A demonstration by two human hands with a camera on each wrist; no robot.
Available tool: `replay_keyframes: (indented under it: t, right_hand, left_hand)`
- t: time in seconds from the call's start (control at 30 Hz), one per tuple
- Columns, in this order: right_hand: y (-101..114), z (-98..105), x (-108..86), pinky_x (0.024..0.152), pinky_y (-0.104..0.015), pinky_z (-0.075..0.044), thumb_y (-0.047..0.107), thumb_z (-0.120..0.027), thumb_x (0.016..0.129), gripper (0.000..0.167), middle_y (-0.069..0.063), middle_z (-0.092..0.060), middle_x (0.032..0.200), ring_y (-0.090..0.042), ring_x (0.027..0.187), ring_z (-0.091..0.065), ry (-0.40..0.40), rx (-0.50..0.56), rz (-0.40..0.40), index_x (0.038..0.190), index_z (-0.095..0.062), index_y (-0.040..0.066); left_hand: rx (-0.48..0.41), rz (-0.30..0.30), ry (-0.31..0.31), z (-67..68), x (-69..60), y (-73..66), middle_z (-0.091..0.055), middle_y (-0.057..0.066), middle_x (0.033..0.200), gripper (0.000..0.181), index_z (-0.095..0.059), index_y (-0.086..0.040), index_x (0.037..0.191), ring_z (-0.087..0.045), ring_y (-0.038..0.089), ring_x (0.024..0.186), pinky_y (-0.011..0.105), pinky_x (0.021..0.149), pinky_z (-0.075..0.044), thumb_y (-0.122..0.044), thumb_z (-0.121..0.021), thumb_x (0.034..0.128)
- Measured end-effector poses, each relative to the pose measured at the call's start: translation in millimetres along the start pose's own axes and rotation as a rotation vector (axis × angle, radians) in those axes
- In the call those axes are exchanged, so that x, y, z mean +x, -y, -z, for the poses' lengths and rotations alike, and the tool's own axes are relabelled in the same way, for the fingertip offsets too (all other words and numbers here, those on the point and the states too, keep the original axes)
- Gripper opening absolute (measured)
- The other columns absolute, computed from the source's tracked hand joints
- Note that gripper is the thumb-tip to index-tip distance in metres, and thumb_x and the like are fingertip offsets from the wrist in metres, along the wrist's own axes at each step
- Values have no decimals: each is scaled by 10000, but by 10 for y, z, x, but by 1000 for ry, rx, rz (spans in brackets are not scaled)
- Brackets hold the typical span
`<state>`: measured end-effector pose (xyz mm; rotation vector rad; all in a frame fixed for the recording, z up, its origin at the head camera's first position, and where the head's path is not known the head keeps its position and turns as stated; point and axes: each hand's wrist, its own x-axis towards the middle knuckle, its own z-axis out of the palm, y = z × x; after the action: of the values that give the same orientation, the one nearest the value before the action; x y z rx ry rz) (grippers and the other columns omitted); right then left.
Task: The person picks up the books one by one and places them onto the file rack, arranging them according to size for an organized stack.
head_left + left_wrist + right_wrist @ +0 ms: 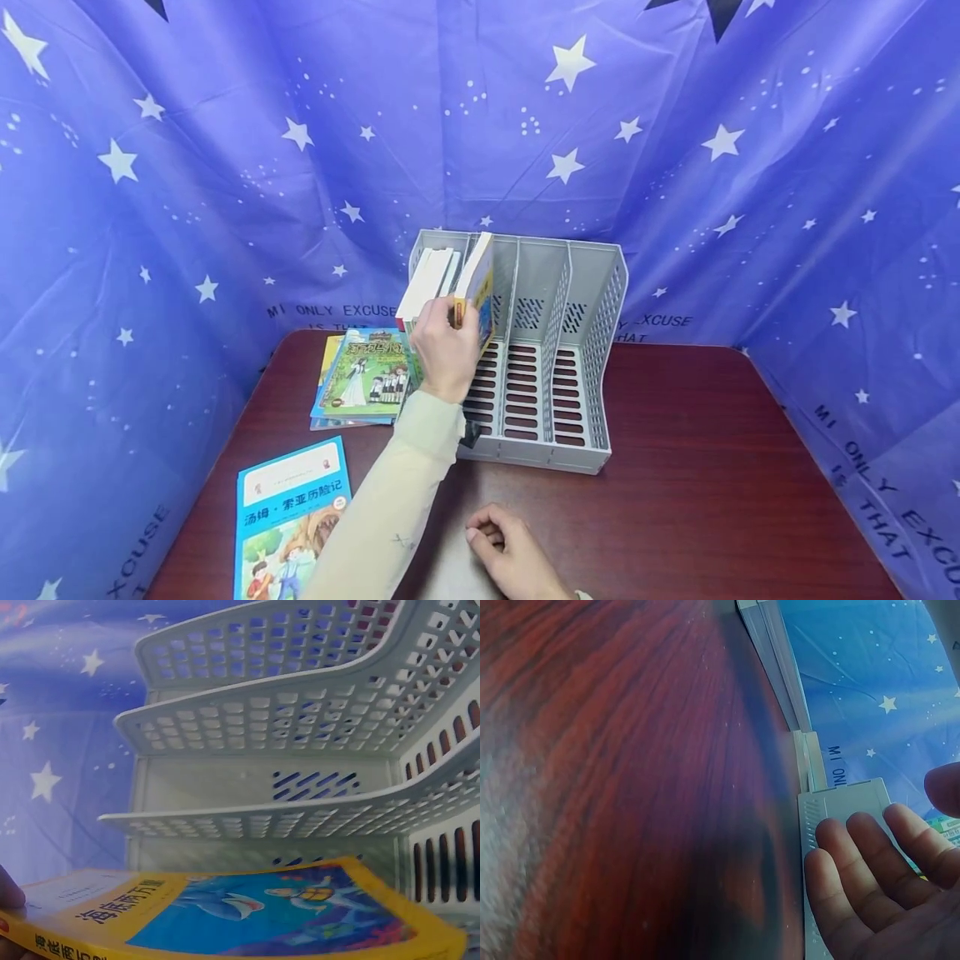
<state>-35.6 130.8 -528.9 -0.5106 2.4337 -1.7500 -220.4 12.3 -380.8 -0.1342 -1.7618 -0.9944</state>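
My left hand grips a yellow-edged book by its spine, upright in the second slot from the left of the grey file rack. The left wrist view shows the cover of this yellow book, with a thumb or fingertip at its edge, beside the rack's perforated dividers. White-paged books stand in the leftmost slot. My right hand rests on the table in front of the rack, fingers loosely curled and holding nothing; its fingers show in the right wrist view.
A stack with a green-covered book on top lies left of the rack. A blue book lies nearer the front left. The rack stands on a dark red table, with a blue star-patterned curtain behind and at both sides.
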Motion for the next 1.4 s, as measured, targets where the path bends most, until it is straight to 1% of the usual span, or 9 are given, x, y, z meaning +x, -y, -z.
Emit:
replay_keyframes:
  t: [0.3, 0.43, 0.57, 0.83, 0.97, 1.13, 1.23, 1.3, 1.4]
  right_hand:
    - [7, 35, -21, 714, -202, -519, 135, -625, 960, 93, -4, -656, 895, -6, 789, -584, 22, 34, -32, 970, -647, 45]
    - [-16, 39, -30, 718, -204, -525, 115, -624, 958, 83, -25, -658, 902, -9, 799, -585, 25, 44, -18, 972, -644, 36]
    - [-32, 47, -43, 722, -205, -528, 110, -626, 955, 81, -29, -661, 907, -9, 804, -586, 20, 46, -15, 975, -644, 34]
    - [-33, 72, -77, 719, -204, -521, 125, -621, 957, 114, -1, -646, 885, -17, 800, -581, 34, 48, -53, 979, -646, 16]
    - [-39, 80, -88, 711, -200, -517, 115, -625, 951, 109, -9, -645, 882, -9, 792, -577, 23, 44, -52, 968, -643, 9]
    - [-52, 73, -93, 708, -201, -521, 116, -626, 953, 117, -15, -650, 881, -6, 789, -580, 44, 55, -61, 977, -640, 2]
    - [-51, 78, -106, 704, -201, -516, 122, -627, 953, 113, -7, -644, 874, -4, 783, -577, 49, 60, -77, 981, -640, 13]
    - [-52, 88, -116, 700, -200, -513, 120, -627, 951, 103, 0, -640, 867, -3, 775, -576, 46, 58, -86, 977, -640, 21]
    - [-59, 107, -122, 689, -197, -512, 113, -632, 948, 79, 4, -640, 856, 3, 761, -573, 38, 46, -97, 967, -642, 36]
  left_hand:
    - [30, 53, 24, -163, -132, 71, -687, 162, 805, 87, -689, 31, 874, -664, 315, 708, 404, 622, -548, -33, -711, 820]
    - [49, 100, 40, -212, -216, 140, -691, 152, 815, 89, -692, 21, 881, -663, 318, 721, 417, 646, -546, -49, -708, 830]
    - [46, 143, 20, -263, -272, 191, -684, 150, 816, 90, -695, 21, 879, -655, 325, 733, 426, 651, -531, -49, -712, 824]
    - [48, 157, -77, -406, -351, 267, -665, 143, 811, 83, -683, 15, 859, -648, 326, 754, 430, 661, -526, -20, -731, 802]
    - [48, 177, -86, -460, -418, 300, -658, 136, 803, 76, -675, 4, 853, -645, 321, 742, 431, 650, -521, -31, -729, 814]
    - [55, 206, -74, -471, -501, 348, -651, 134, 793, 69, -678, 4, 859, -642, 314, 722, 426, 648, -526, -17, -725, 814]
    - [66, 238, -55, -437, -501, 343, -653, 140, 810, 80, -673, 0, 870, -643, 325, 740, 440, 671, -526, -36, -723, 820]
    - [64, 268, -22, -412, -495, 323, -657, 140, 838, 90, -667, -6, 897, -645, 330, 763, 452, 692, -524, -50, -716, 835]
    - [51, 322, 44, -377, -494, 269, -666, 143, 938, 174, -641, -14, 1024, -659, 332, 851, 462, 762, -534, -65, -707, 872]
